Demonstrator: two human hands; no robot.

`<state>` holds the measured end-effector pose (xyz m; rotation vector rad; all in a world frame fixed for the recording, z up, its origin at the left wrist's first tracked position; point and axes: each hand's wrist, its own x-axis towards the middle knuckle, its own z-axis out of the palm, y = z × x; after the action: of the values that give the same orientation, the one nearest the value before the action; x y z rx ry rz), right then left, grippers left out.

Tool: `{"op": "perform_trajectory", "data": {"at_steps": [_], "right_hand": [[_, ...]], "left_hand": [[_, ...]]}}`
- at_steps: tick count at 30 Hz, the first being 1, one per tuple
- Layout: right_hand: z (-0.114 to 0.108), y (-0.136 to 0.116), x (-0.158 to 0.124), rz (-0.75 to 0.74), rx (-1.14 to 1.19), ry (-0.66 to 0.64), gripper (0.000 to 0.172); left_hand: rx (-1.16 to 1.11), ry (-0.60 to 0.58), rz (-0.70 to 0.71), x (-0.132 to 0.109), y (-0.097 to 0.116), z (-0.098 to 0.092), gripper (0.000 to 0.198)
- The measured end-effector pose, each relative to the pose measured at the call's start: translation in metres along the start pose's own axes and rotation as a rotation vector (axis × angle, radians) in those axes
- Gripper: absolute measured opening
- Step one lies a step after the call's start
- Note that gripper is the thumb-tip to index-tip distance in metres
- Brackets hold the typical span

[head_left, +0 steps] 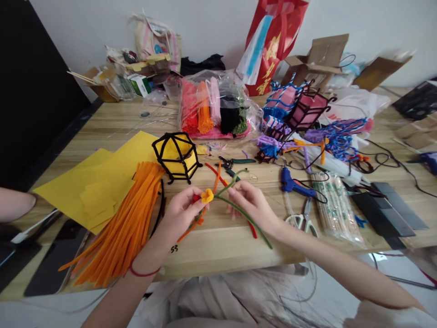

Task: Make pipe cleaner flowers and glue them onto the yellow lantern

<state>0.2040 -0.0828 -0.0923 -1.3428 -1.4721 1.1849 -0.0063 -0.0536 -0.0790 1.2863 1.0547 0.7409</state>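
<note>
My left hand (187, 208) pinches a small pipe-cleaner flower (207, 196), yellow-orange with some red beside it. A green pipe cleaner (246, 214) runs from the flower towards the lower right, and another green length rises to the upper right. The fingers of my right hand (251, 202) are closed on the green pipe cleaner close to the flower. Under and around both hands lie loose red and orange pipe cleaners. Just behind them stands a black-framed lantern shape (177, 157) with yellow panels. Green-handled pliers (235, 161) rest beyond my right hand.
Orange pipe cleaners (123, 223) and yellow sheets (102, 182) spread on the left. A blue glue gun (296, 183), scissors (303, 217) and bagged sticks (336, 207) lie right. Behind are a bag of coloured pipe cleaners (218, 107) and pink lanterns (309, 109). Another person's arm (15, 205) shows far left.
</note>
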Motion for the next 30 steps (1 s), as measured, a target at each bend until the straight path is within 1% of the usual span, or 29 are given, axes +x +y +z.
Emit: {"op": "perform_trajectory", "data": {"at_steps": [1,2,4,5,6,7,8,10,12,13,15,16,17,19,20,21,22,23,24,25,27,28,29,30], "right_hand": [[-0.002,0.006,-0.001,-0.208,-0.213,0.102,0.033],[-0.004,0.012,-0.001,-0.311,-0.298,0.144,0.030],[-0.009,0.018,-0.001,-0.590,-0.516,0.203,0.021],[-0.011,0.019,0.000,-0.709,-0.601,0.206,0.021],[-0.013,0.018,0.001,-0.817,-0.686,0.208,0.024],[-0.015,0.015,0.002,-0.888,-0.750,0.199,0.029],[-0.016,0.012,0.002,-0.907,-0.777,0.176,0.032],[-0.017,0.005,0.003,-0.867,-0.768,0.098,0.031],[-0.017,-0.002,0.004,-0.808,-0.690,-0.015,0.026],[-0.016,-0.005,0.005,-0.764,-0.627,-0.063,0.024],[-0.012,-0.008,0.005,-0.619,-0.473,-0.096,0.026],[-0.009,-0.009,0.006,-0.499,-0.388,-0.093,0.030],[-0.006,-0.010,0.006,-0.346,-0.290,-0.092,0.036],[0.000,-0.011,0.007,0.017,-0.035,-0.128,0.045],[0.002,-0.011,0.008,0.179,0.088,-0.164,0.047],[0.004,-0.011,0.008,0.302,0.188,-0.203,0.048],[0.005,-0.012,0.009,0.379,0.256,-0.235,0.048],[0.006,-0.012,0.009,0.415,0.286,-0.255,0.048],[0.006,-0.012,0.009,0.424,0.285,-0.260,0.050],[0.006,-0.011,0.009,0.420,0.269,-0.258,0.052],[0.004,-0.008,0.007,0.391,0.246,-0.218,0.051],[0.002,-0.005,0.005,0.320,0.196,-0.158,0.048],[0.000,-0.001,0.004,0.200,0.114,-0.077,0.042],[-0.002,0.004,0.003,0.039,0.002,0.020,0.035]], "left_hand": [[-0.071,-0.033,-0.070,0.001,0.001,0.000,0.022],[-0.117,-0.056,-0.116,0.002,0.001,-0.001,0.025],[-0.155,-0.088,-0.158,0.004,0.002,-0.002,0.029],[-0.161,-0.099,-0.167,0.005,0.003,-0.003,0.030],[-0.169,-0.109,-0.176,0.006,0.003,-0.003,0.032],[-0.175,-0.119,-0.183,0.007,0.002,-0.003,0.033],[-0.179,-0.128,-0.188,0.007,0.002,-0.003,0.034],[-0.178,-0.144,-0.190,0.007,0.003,-0.002,0.034],[-0.164,-0.153,-0.182,0.006,0.003,-0.001,0.033],[-0.152,-0.153,-0.174,0.006,0.002,0.000,0.032],[-0.114,-0.143,-0.147,0.006,0.002,0.000,0.030],[-0.091,-0.133,-0.128,0.006,0.001,0.000,0.029],[-0.074,-0.119,-0.109,0.006,0.001,0.000,0.028],[0.008,-0.070,-0.015,0.005,0.000,0.000,0.020],[0.088,-0.037,0.070,0.004,-0.001,-0.001,0.015],[0.188,-0.002,0.173,0.003,-0.001,-0.001,0.010],[0.292,0.034,0.275,0.002,-0.001,-0.001,0.006],[0.377,0.067,0.353,0.002,-0.001,-0.001,0.006],[0.419,0.091,0.386,0.001,-0.001,-0.001,0.006],[0.404,0.102,0.364,0.001,-0.001,-0.001,0.006],[0.267,0.078,0.221,0.002,-0.002,-0.002,0.009],[0.170,0.048,0.131,0.003,-0.002,-0.002,0.014],[0.083,0.013,0.051,0.004,-0.002,-0.003,0.019],[0.015,-0.018,-0.011,0.005,-0.002,-0.003,0.023]]}}
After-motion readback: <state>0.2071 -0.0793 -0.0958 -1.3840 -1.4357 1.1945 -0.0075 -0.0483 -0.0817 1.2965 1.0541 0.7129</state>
